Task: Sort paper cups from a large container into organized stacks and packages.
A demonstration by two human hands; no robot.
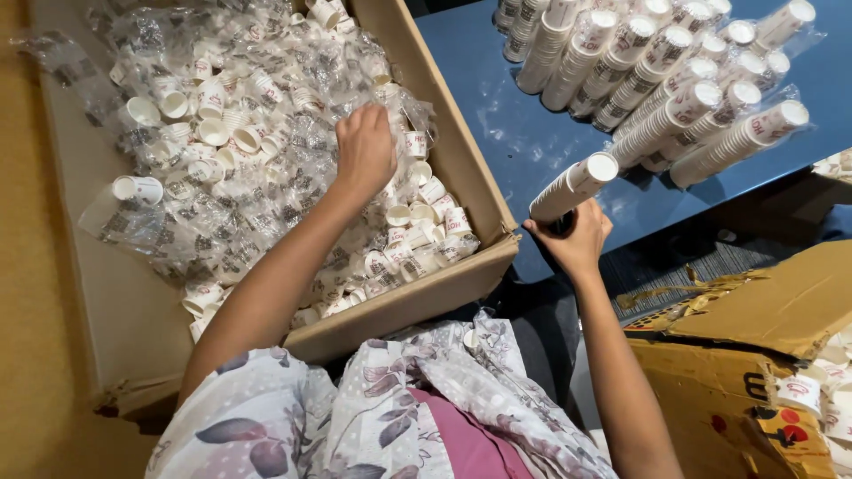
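A large cardboard box (461, 160) holds several small white paper cups (213, 131), loose and in clear plastic wraps. My left hand (364, 146) reaches into the box, fingers curled down among the cups and wrap; what it grips is hidden. My right hand (577, 239) holds a nested stack of white paper cups (575, 184), tilted up to the right, over the near edge of the blue table (497, 115).
Several long stacks of nested cups in clear sleeves (674, 80) lie on the blue table at the upper right. A torn brown cardboard box (763, 355) sits at the lower right. My floral-print clothing (373, 408) fills the bottom centre.
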